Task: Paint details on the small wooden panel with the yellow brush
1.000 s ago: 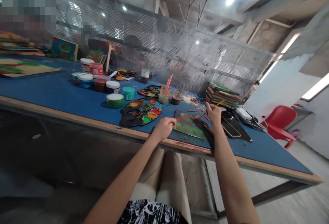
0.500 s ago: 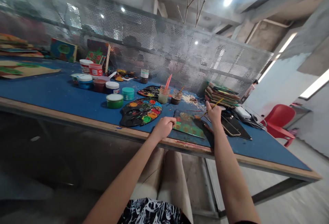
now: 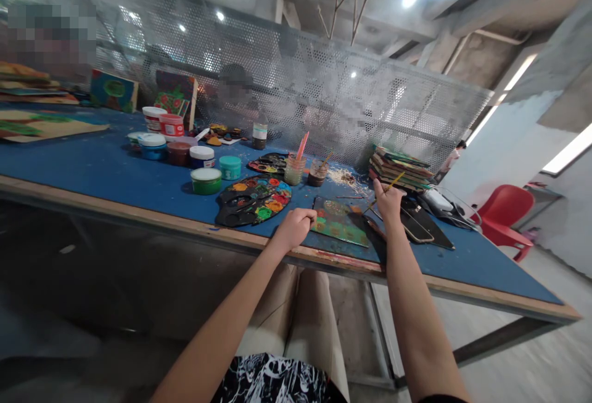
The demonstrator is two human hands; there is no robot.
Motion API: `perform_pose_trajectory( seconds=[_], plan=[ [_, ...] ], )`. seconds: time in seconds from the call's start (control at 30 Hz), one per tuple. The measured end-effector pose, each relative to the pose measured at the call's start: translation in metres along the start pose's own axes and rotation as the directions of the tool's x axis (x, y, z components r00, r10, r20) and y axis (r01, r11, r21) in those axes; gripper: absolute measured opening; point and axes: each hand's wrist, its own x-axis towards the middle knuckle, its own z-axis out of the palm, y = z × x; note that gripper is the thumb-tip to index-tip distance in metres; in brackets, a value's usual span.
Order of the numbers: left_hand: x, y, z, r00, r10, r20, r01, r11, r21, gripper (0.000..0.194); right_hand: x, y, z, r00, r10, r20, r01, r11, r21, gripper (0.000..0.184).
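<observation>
A small painted board (image 3: 342, 223) with green and orange patches lies on the table in front of me. My left hand (image 3: 297, 227) is closed at its left edge, fingers curled and thumb against the side. Above the right side of the board, my right hand (image 3: 388, 201) grips a thin paintbrush (image 3: 396, 179) with a yellow handle. The brush slants down to the left, its tip near the board's upper right corner; whether it touches cannot be made out. Left of my left hand rests a dark palette (image 3: 246, 203) holding blobs of many colours.
Several paint tubs (image 3: 206, 181) stand at the left. Behind the board are a jar with orange-pink sticks (image 3: 295, 170) and a cup of dark water (image 3: 317, 174). A stack of boards (image 3: 400, 169) sits at the back right, before a perforated metal screen (image 3: 319, 95).
My right hand has shifted slightly right with the paintbrush. My left hand stays at the board's edge. A blurred person has come into view at the far left.
</observation>
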Motion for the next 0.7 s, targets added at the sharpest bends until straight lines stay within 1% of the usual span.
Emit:
perform_pose_trajectory(
  seconds=[0.13, 0.2, 0.27, 0.37, 0.43, 0.5, 0.6, 0.7],
  plan=[
    [-0.001, 0.002, -0.001, 1.0, -0.005, -0.004, 0.005, 1.0, -0.006, 0.027, -0.002, -0.001, 0.0, 0.997, 0.03, -0.078, -0.026, 0.998, 0.051, 0.05],
    [-0.001, 0.002, -0.001, 1.0, -0.008, -0.003, 0.008, 1.0, -0.005, 0.027, 0.003, -0.004, 0.004, 0.991, 0.062, -0.118, -0.052, 0.994, 0.093, 0.046],
    [-0.002, 0.002, -0.001, 1.0, -0.014, 0.004, 0.014, 1.0, -0.003, 0.027, 0.017, -0.011, 0.011, 0.984, 0.097, -0.151, -0.076, 0.988, 0.134, 0.043],
    [-0.003, 0.002, 0.0, 1.0, -0.03, 0.006, 0.03, 1.0, 0.002, 0.026, 0.052, -0.029, 0.031, 0.981, 0.109, -0.163, -0.082, 0.983, 0.164, 0.04],
    [-0.004, 0.002, 0.001, 0.999, -0.042, 0.0, 0.042, 0.999, 0.005, 0.025, 0.075, -0.044, 0.05, 0.989, 0.094, -0.112, -0.074, 0.983, 0.171, 0.035],
    [-0.005, 0.002, 0.001, 0.999, -0.05, -0.004, 0.05, 0.999, 0.003, 0.025, 0.091, -0.057, 0.074, 0.995, 0.093, -0.025, -0.087, 0.981, 0.173, 0.03],
    [-0.005, 0.0, 0.001, 0.999, -0.045, 0.005, 0.045, 0.999, -0.016, 0.025, 0.099, -0.069, 0.107, 0.985, 0.111, 0.13, -0.13, 0.98, 0.149, 0.028],
    [-0.004, -0.003, 0.002, 0.999, -0.033, 0.015, 0.034, 0.998, -0.05, 0.025, 0.098, -0.07, 0.127, 0.961, 0.13, 0.244, -0.157, 0.983, 0.092, 0.032]
  ],
)
